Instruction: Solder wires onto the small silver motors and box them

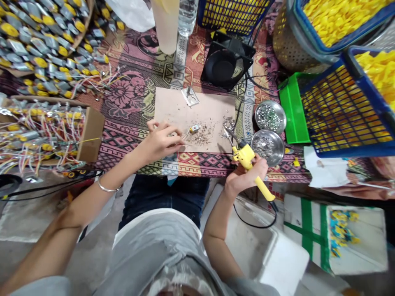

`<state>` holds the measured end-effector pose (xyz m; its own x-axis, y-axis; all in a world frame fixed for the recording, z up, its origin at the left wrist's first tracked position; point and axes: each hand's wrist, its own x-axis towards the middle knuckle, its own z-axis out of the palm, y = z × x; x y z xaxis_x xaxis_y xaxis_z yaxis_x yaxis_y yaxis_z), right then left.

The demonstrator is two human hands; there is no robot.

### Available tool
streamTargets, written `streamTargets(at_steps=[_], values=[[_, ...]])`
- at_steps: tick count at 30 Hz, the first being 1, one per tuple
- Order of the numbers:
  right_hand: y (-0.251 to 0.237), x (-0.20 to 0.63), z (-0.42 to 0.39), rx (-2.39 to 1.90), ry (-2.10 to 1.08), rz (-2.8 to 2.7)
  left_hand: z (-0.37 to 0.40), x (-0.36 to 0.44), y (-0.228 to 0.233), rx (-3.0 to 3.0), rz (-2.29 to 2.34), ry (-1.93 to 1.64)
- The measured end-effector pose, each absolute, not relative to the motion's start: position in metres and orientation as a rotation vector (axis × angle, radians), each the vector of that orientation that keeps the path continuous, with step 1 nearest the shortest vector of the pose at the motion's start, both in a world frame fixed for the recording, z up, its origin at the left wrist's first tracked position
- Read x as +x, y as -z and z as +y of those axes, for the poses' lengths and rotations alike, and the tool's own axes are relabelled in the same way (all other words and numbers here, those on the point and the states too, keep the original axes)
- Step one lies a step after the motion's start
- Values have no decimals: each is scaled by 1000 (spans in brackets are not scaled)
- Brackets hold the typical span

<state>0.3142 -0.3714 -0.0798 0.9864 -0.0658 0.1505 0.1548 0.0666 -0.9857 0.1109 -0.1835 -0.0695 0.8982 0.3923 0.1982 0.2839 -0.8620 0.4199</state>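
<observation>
Left hand (162, 139) pinched on wires (185, 135), steadying small part (194, 129) on board (197, 117); right hand (247, 174) clamped around soldering iron (248, 160), tip angled boardward.

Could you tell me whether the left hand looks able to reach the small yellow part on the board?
Probably yes: the left hand already rests on the board, the part lies just past its fingertips, and only loose scraps lie between them.
</observation>
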Motion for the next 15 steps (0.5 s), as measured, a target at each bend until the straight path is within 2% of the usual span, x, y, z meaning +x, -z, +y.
streamTargets(at_steps=[7,15], values=[[79,277,-391,-1489,115,-47,-180,107,72,2620,204,-153],[87,260,-399,-1511,11,22,-205,117,83,2704,493,-397]])
